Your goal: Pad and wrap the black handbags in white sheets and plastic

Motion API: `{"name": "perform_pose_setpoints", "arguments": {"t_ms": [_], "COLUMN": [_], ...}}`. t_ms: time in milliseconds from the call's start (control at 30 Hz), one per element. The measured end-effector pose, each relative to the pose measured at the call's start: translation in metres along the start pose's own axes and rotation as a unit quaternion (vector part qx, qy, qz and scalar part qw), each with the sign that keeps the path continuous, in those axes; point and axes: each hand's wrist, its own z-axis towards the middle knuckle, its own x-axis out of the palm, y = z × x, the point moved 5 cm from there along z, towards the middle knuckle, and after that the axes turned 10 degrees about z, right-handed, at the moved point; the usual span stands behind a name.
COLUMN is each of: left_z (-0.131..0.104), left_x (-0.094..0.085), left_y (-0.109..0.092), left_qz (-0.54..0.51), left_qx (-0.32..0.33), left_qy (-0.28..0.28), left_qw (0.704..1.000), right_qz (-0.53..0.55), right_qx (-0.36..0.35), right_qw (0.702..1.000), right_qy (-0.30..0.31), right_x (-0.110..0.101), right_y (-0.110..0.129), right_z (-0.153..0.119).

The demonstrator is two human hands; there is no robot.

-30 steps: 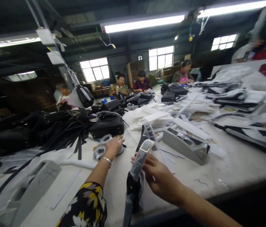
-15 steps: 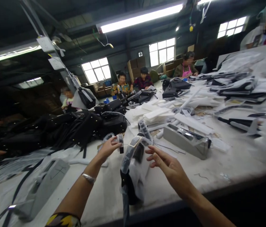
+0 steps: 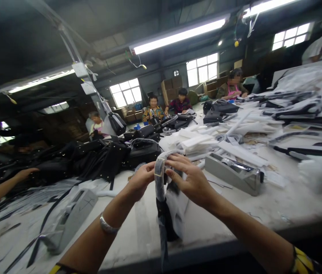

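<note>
Clear film already covers the handle (image 3: 159,180) of the dark bag (image 3: 169,225) in front of you, and white wrapping (image 3: 178,205) lies along its side. How much remains to be done can't be told from here. The bag stands upright near the front edge of the counter (image 3: 206,225), between two grey tape dispensers, its handle arched up and looking crinkled and shiny, with a dark strap (image 3: 163,243) hanging down. Your left hand (image 3: 141,182) pinches the handle's side; your right hand (image 3: 196,184) touches its top, fingers bent and slightly apart, its grip unclear.
</note>
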Motion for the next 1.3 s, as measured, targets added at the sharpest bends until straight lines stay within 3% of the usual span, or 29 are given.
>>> {"name": "perform_pose_setpoints", "arguments": {"t_ms": [133, 400, 600, 800, 933, 1067, 1233, 1300], "left_z": [0.007, 0.014, 0.010, -0.001, -0.012, -0.020, -0.026, -0.027], "left_x": [0.002, 0.009, 0.006, 0.005, 0.008, -0.002, -0.008, -0.010], "left_y": [-0.015, -0.051, -0.048, -0.049, -0.050, -0.050, -0.056, -0.057], "left_qz": [-0.034, -0.064, -0.034, -0.022, -0.045, -0.097, -0.039, -0.018], "left_qx": [0.004, 0.006, -0.008, -0.019, -0.056, -0.107, -0.110, -0.115], "left_qy": [0.010, -0.008, -0.062, -0.098, -0.106, -0.142, -0.060, -0.058], "left_qw": [0.999, 0.998, 0.997, 0.995, 0.992, 0.979, 0.991, 0.991], "right_qz": [-0.044, 0.019, -0.048, 0.074, 0.089, 0.055, 0.101, 0.137], "right_qx": [-0.068, -0.042, -0.070, 0.025, 0.014, -0.003, -0.003, -0.010], "right_qw": [0.997, 0.996, 0.994, 0.996, 0.995, 0.998, 0.995, 0.990], "right_qy": [-0.011, -0.081, -0.068, -0.046, -0.031, -0.014, 0.012, 0.028], "right_x": [0.002, -0.026, -0.023, -0.013, -0.007, -0.003, 0.003, 0.005], "right_y": [0.014, 0.021, 0.017, -0.009, -0.007, -0.003, -0.002, -0.001], "right_z": [0.006, 0.029, 0.024, 0.026, 0.029, 0.032, 0.034, 0.035]}}
